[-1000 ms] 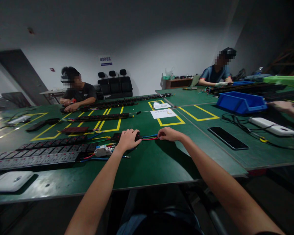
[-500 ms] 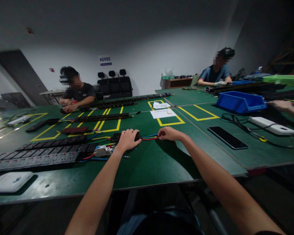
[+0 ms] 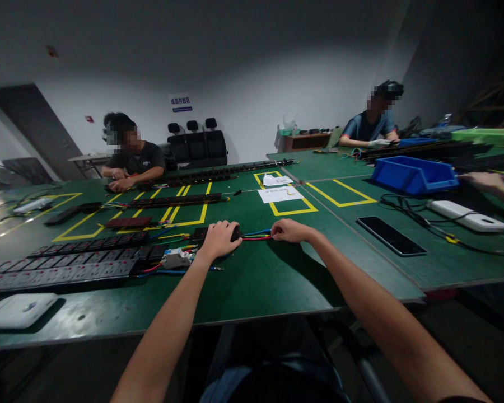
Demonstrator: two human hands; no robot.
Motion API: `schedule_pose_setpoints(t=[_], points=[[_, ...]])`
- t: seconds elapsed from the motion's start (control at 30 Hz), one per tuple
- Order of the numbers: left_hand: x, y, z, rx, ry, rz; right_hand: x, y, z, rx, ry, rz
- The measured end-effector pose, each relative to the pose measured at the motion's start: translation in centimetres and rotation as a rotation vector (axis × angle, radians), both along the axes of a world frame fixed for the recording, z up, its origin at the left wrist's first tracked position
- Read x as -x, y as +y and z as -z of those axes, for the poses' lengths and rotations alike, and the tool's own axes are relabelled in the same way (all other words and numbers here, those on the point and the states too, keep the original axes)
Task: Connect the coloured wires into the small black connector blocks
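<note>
My left hand (image 3: 220, 240) is wrapped over a black module (image 3: 200, 234) lying on the green table (image 3: 252, 291). Blue, green and red wires (image 3: 255, 236) run from the module's right side. Their far ends are pinched in the closed fingers of my right hand (image 3: 289, 230), which hide the tips. Left of my left hand lie a grey-white breaker (image 3: 177, 258) with red and blue wires and several long black socket strips (image 3: 59, 272).
A phone (image 3: 390, 235), a blue bin (image 3: 415, 174) and a white device with cables (image 3: 466, 216) are on the right. Paper sheets (image 3: 279, 195) lie beyond my hands. Two people (image 3: 140, 159) (image 3: 372, 127) sit across; another person's hand (image 3: 485, 180) is at right.
</note>
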State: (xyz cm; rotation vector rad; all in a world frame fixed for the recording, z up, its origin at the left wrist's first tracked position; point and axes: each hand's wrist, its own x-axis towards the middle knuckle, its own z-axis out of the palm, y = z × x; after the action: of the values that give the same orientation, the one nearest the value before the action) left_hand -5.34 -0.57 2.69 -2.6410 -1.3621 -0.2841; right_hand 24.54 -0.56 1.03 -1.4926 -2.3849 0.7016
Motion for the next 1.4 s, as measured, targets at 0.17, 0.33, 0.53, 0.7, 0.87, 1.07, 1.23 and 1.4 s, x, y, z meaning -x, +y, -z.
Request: schedule_pose_setpoints(t=[0.17, 0.33, 0.53, 0.7, 0.87, 1.07, 1.23, 1.4], points=[[0.05, 0.05, 0.17, -0.011, -0.008, 0.006, -0.19, 0.24, 0.19, 0.023, 0.050, 0.012], [0.10, 0.09, 0.16, -0.006, -0.008, 0.009, -0.23, 0.15, -0.14, 0.118, 0.096, 0.008], [0.10, 0.12, 0.12, 0.003, -0.010, 0.010, -0.02, -0.10, -0.41, 0.142, 0.091, 0.028], [0.03, -0.02, 0.16, -0.023, -0.002, 0.000, 0.15, -0.21, -0.47, 0.162, 0.104, 0.025], [0.02, -0.04, 0.11, -0.011, 0.001, -0.001, 0.17, -0.42, -0.69, 0.177, 0.126, 0.026], [0.05, 0.07, 0.17, -0.010, -0.007, 0.005, 0.07, -0.56, -0.65, 0.162, 0.134, 0.042], [0.04, 0.05, 0.10, 0.011, -0.003, 0.002, 0.05, -0.55, -0.58, 0.161, 0.152, 0.049], [0.01, -0.04, -0.03, 0.020, -0.008, 0.003, 0.00, -0.47, -0.49, 0.151, 0.194, 0.061]])
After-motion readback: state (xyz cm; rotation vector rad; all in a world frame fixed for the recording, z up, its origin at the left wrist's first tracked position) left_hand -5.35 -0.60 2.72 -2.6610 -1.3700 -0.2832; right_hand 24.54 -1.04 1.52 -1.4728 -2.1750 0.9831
